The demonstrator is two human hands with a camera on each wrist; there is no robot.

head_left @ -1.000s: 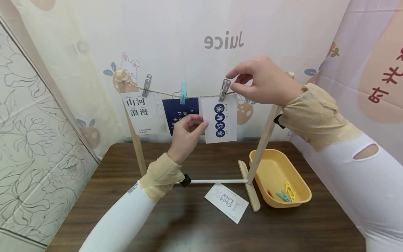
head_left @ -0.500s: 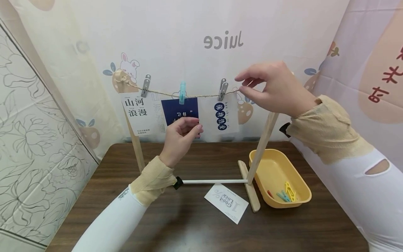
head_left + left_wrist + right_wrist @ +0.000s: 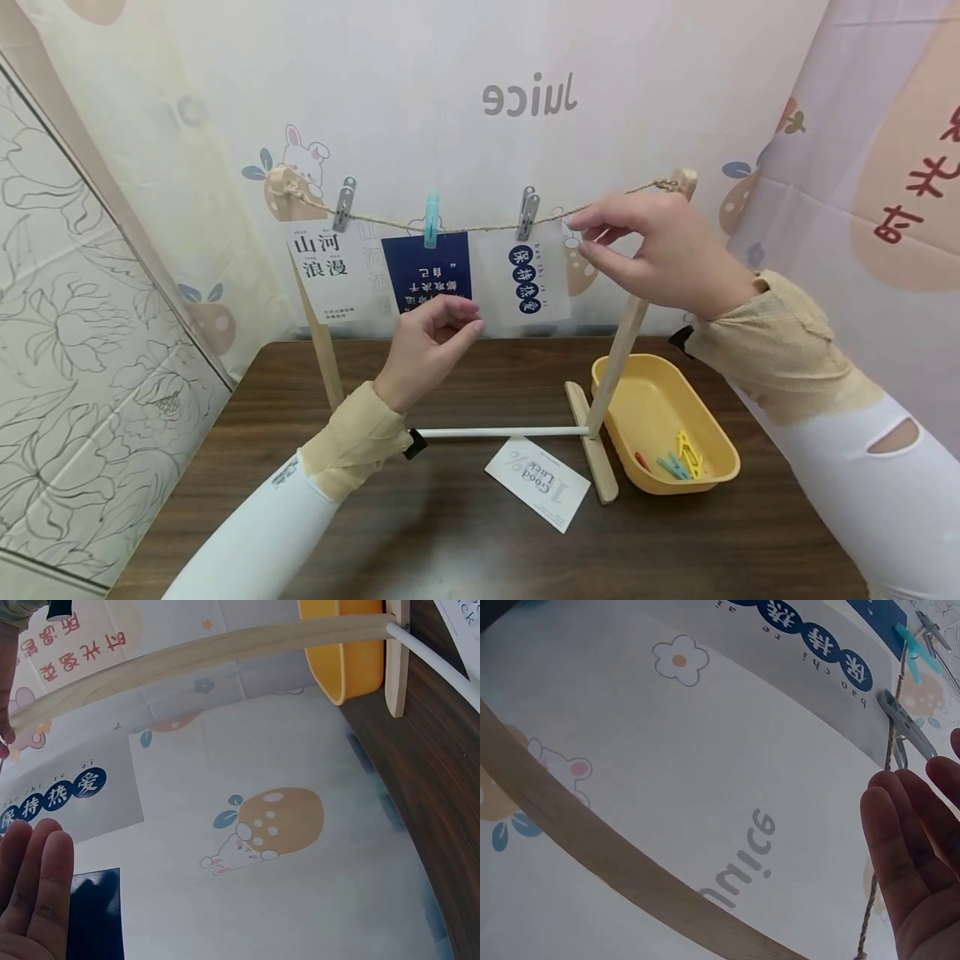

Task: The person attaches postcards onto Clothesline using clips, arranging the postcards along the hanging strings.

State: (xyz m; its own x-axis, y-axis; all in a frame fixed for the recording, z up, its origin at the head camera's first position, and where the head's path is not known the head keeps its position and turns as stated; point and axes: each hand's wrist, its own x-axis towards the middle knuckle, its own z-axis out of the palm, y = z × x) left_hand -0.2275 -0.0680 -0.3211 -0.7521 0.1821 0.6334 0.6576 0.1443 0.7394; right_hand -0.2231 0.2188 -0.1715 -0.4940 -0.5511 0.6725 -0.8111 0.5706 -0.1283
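A white card with blue circles [image 3: 529, 287] hangs from the twine [image 3: 480, 228] by a grey clothespin [image 3: 528, 215]. My right hand [image 3: 663, 250] is just right of that clothespin, fingers loosely bent and holding nothing; whether its fingertips touch the twine I cannot tell. Below the blue card [image 3: 427, 258], partly covering its lower edge in the head view, my left hand [image 3: 427, 346] is relaxed with nothing in it. A light-blue clothespin [image 3: 431, 221] clips the blue card. Farther left, another white card [image 3: 326, 292] hangs by a second grey clothespin [image 3: 344, 206].
The twine runs between two wooden posts [image 3: 622, 342], joined low down by a white rod [image 3: 502, 432]. A "Good Luck" card [image 3: 538, 483] lies on the brown table [image 3: 450, 542]. At right, a yellow basin [image 3: 652, 400] holds several yellow, blue and red clothespins.
My right hand has let go of the grey clothespin and shifted right. My left hand has released the blue-circle card and moved left and down; the card now hangs farther back.
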